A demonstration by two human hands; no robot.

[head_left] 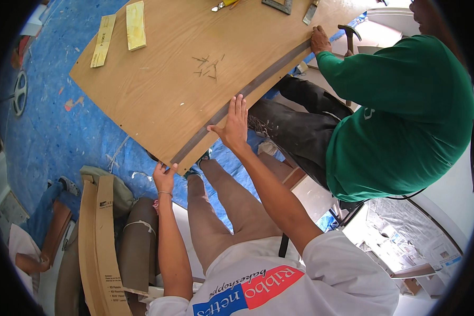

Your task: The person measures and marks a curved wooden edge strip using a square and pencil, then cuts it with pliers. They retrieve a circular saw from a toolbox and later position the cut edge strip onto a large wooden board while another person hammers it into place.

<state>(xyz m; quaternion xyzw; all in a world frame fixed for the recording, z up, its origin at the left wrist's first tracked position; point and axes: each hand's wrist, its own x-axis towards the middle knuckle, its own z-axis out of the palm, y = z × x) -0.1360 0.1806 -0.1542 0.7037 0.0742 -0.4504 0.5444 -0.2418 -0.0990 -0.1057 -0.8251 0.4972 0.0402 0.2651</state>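
A dark, narrow strip (208, 128) lies along the near edge of a wood-grained board (158, 95). My left hand (164, 179) is at the board's near corner, its thumb and fingers closed about the strip's end. Farther up, my right hand (233, 125) rests on the strip with the thumb spread and fingers stretched out. At the strip's far end is a co-worker's hand (320, 41). The co-worker, in a green shirt (400, 121), has a hammer (349, 35) in the other hand. Several thin nails (209, 66) lie loose on the board.
Two pale yellow pieces (136, 26) lie on the board's far left. A flat blade tool (310, 11) and a dark square frame (277, 5) are at its far edge. Rolls (138, 245) and folded cardboard (104, 231) stand at my left. Blue sheeting (52, 137) covers the floor.
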